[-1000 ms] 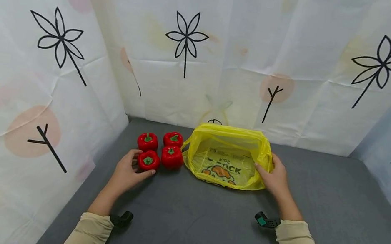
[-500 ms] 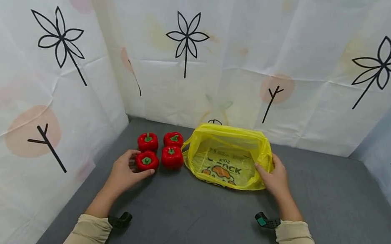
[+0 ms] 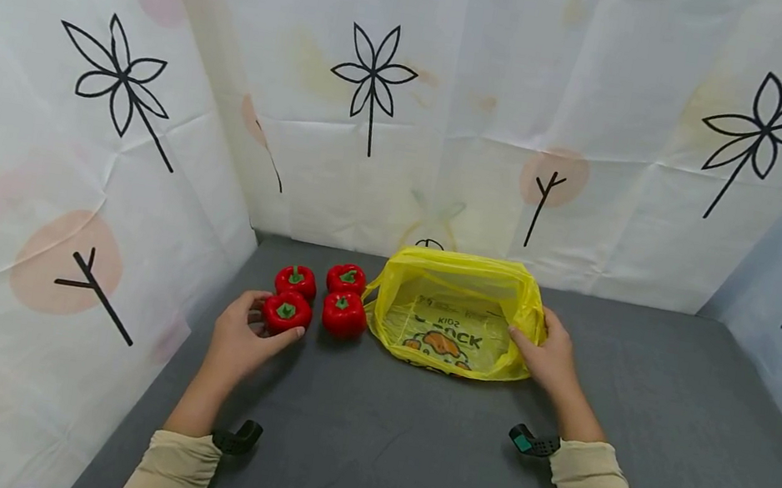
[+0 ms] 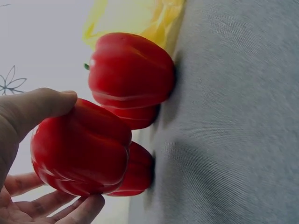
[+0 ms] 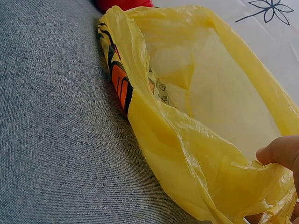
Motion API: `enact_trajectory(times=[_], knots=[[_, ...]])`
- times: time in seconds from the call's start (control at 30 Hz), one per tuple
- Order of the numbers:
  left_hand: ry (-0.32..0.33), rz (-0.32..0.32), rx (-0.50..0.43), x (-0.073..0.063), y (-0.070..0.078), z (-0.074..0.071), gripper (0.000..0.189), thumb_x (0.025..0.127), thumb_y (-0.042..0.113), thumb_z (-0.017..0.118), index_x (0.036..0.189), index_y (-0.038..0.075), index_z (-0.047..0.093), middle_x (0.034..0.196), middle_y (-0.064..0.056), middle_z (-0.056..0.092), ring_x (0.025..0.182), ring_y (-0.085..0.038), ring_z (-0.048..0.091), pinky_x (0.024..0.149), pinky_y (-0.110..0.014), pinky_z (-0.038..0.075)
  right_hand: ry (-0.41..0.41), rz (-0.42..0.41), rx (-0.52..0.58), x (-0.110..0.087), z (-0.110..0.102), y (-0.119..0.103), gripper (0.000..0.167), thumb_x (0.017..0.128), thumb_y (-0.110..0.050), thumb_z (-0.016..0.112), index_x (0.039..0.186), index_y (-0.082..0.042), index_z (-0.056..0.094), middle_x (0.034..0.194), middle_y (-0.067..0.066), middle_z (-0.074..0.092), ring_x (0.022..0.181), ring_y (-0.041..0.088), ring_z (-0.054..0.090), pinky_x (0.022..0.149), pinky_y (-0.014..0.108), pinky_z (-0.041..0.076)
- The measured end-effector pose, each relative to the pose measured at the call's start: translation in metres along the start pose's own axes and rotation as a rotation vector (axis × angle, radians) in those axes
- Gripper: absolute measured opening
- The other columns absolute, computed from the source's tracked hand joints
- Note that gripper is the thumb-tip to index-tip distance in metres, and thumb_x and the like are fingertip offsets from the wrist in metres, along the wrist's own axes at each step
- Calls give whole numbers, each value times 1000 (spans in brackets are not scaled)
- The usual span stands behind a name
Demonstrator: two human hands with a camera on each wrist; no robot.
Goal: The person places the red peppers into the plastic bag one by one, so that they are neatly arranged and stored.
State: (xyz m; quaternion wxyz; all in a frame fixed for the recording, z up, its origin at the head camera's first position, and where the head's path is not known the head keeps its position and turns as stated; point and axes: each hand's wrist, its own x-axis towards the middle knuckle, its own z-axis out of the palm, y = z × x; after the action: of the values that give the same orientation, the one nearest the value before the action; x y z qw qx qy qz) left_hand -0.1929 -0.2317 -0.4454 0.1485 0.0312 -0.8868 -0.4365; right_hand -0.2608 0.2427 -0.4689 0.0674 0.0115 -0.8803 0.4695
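Observation:
My left hand [image 3: 239, 344] grips a red bell pepper [image 3: 286, 312], thumb on one side and fingers round the other. In the left wrist view this bell pepper [image 4: 81, 149] hangs clear of the grey table, its shadow apart from it. Three more red bell peppers stand close by: one behind it [image 3: 295, 280], one to its right [image 3: 344, 315] and one at the back [image 3: 346, 278]. My right hand [image 3: 555, 355] pinches the right side of a yellow plastic bag [image 3: 464, 263], thumb inside the rim. The bag's mouth gapes toward me, with printed lettering showing on it.
The grey table [image 3: 390, 455] runs back to a white patterned cloth [image 3: 455, 119] that hangs behind and at both sides. The bag's left edge lies right beside the nearest peppers. A black wrist device [image 3: 534, 441] sits on each forearm.
My left hand has moved slightly left and back with its bell pepper, which now stands farther from the pepper on its right. The right hand and the bag stay as they were.

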Motion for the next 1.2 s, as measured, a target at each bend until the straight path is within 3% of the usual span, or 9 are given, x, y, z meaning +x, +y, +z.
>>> enact_trajectory(times=[0.43, 0.87, 1.2], knots=[[53, 47, -117, 2, 28, 1, 75, 82, 37, 94, 142, 9, 57, 135, -11, 64, 121, -31, 65, 99, -52, 61, -4, 19, -2, 0, 0, 0, 76, 106, -26, 64, 164, 5, 27, 160, 33, 40, 141, 51, 47, 115, 65, 43], [-3, 98, -131, 1, 60, 16, 76, 81, 39, 94, 143, 12, 58, 134, -9, 64, 119, -30, 69, 100, -50, 61, 1, 7, 6, 1, 0, 2, 75, 106, -26, 64, 163, 7, 28, 160, 35, 40, 141, 52, 46, 115, 66, 42], [-74, 124, -197, 4, 82, 36, 73, 82, 37, 94, 142, 15, 58, 133, -8, 64, 116, -32, 71, 100, -49, 61, -6, 1, 7, -1, -1, -1, 72, 106, -26, 65, 161, 7, 32, 155, 34, 45, 135, 50, 52, 110, 64, 46]])
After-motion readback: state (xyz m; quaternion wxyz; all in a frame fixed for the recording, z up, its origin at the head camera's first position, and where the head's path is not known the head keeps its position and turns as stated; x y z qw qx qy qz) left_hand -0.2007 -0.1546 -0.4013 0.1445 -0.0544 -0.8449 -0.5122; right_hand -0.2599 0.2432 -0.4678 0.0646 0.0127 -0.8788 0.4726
